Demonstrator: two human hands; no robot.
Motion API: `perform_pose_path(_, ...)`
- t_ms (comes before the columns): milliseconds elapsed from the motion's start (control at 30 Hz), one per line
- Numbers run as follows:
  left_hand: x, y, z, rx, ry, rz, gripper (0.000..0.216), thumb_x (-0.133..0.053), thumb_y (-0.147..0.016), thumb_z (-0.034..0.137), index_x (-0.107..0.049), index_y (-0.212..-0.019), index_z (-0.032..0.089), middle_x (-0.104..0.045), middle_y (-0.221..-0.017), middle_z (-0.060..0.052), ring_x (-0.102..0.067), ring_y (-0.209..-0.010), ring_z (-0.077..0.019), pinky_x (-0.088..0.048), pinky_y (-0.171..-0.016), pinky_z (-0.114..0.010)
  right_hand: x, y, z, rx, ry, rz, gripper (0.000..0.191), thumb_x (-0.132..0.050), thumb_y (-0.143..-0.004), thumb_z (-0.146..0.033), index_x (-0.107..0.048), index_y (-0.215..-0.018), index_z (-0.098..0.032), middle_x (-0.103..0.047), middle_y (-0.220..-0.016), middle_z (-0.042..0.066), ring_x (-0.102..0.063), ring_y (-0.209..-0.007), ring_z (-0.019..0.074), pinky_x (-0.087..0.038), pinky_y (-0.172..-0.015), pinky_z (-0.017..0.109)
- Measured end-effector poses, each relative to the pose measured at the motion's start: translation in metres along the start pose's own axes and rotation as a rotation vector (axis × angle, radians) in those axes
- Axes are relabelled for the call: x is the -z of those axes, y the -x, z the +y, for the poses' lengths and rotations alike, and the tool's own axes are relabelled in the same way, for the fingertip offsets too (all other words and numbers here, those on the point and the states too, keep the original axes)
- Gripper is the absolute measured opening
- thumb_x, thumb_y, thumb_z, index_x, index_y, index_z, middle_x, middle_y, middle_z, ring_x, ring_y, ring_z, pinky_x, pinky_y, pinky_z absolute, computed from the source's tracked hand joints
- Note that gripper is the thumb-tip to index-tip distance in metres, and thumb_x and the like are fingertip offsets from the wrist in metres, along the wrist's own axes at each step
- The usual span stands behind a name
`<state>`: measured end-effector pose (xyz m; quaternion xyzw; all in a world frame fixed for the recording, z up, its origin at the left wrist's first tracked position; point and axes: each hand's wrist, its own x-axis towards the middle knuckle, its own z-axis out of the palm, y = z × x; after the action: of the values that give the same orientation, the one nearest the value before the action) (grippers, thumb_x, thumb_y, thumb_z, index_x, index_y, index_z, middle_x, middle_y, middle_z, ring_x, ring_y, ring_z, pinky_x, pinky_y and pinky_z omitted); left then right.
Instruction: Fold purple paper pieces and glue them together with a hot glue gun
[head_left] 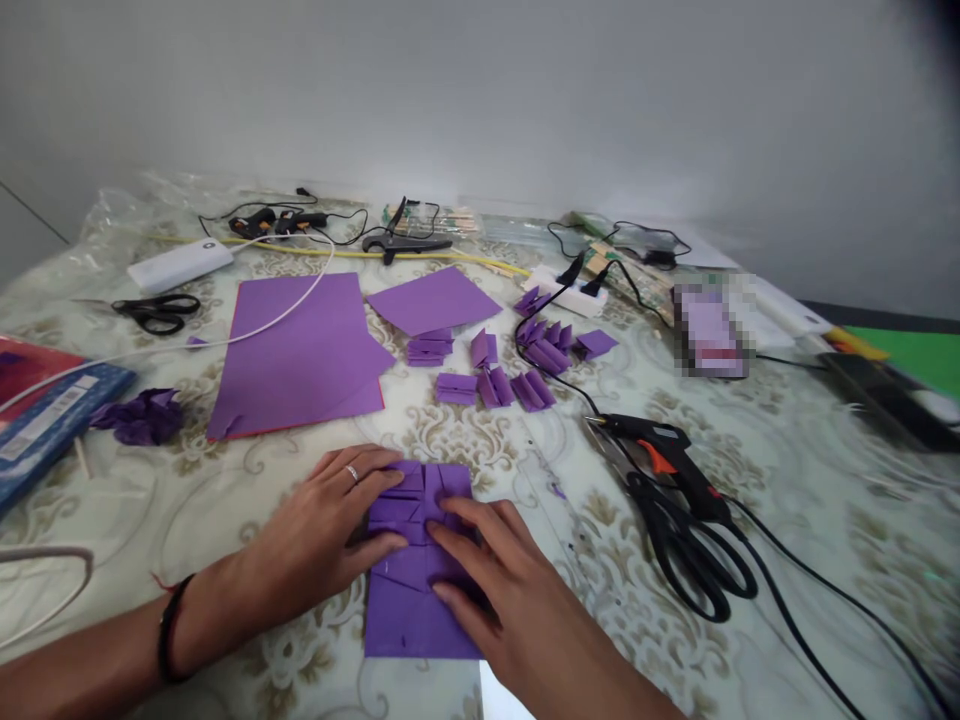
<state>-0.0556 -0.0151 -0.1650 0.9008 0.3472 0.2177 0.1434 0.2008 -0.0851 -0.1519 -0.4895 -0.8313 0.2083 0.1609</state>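
A folded purple paper with several creases and flaps lies flat on the patterned tablecloth in front of me. My left hand, wearing a ring, rests its fingertips and thumb on the paper's upper left part. On the right side, my right hand touches the paper with its fingers spread. Neither hand is wrapped around anything. Beyond them are several small folded purple paper pieces. Larger purple sheets lie behind my left hand, with a red edge showing beneath.
Right of my hands, a black glue gun lies against large black-handled scissors. Smaller scissors, crumpled purple paper and a white power bank are at left. A cord runs from the white power strip past the folded pieces.
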Motion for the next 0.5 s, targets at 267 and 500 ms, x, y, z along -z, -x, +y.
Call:
perform_pose_path(267, -0.0016, -0.0009, 0.0060, -0.003, -0.033, 0.004, 0.055, -0.083, -0.095, 0.031, -0.057, -0.143, 0.021, -0.068, -0.145, -0.013, -0.065, -0.132, -0.0350, -0.057, -0.111, -0.058, -0.0011, 0.0014, 0.0033, -0.002, -0.079, 0.083, 0.040, -0.073, -0.095, -0.012, -0.072, -0.135, -0.016, -0.068, -0.141, 0.018, -0.067, -0.126, 0.0335, -0.066, -0.107, 0.056)
perform_pose_path(500, -0.0002, -0.0040, 0.0071, -0.015, -0.047, -0.001, 0.051, -0.082, -0.096, 0.035, -0.060, -0.140, 0.020, -0.072, -0.139, -0.012, -0.065, -0.129, -0.0343, -0.058, -0.108, -0.056, -0.0064, -0.0012, 0.0029, 0.003, -0.109, 0.085, 0.039, -0.073, -0.097, -0.014, -0.072, -0.136, -0.016, -0.068, -0.141, 0.018, -0.066, -0.129, 0.0325, -0.065, -0.108, 0.053)
